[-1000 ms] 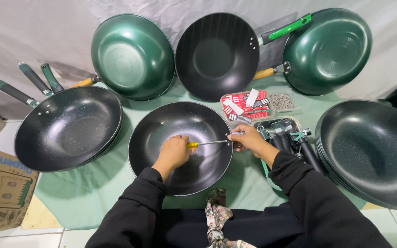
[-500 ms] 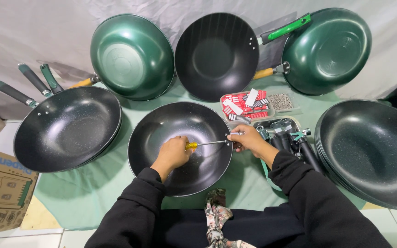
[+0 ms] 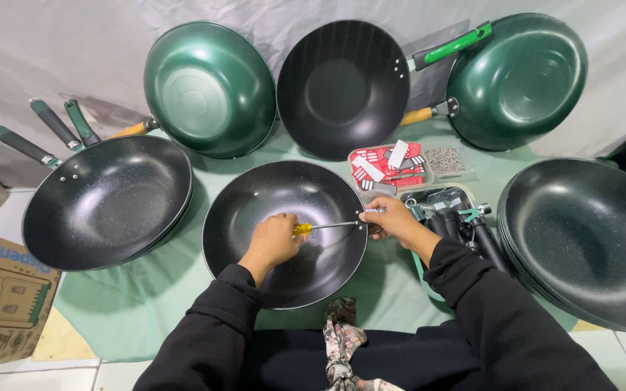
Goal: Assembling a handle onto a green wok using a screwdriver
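Observation:
A black speckled wok lies on the green cloth right in front of me. My left hand is inside it, gripping the yellow handle of a screwdriver whose shaft points right toward the wok's rim. My right hand is closed at that rim, where the screwdriver tip meets it, pinching something too small to tell. Black sleeves cover both my arms.
Stacked black woks with handles lie at the left, a stack of handleless black woks at the right. Two green woks and a black one lean against the back sheet. A tray of handles, a parts box and a cardboard box are close by.

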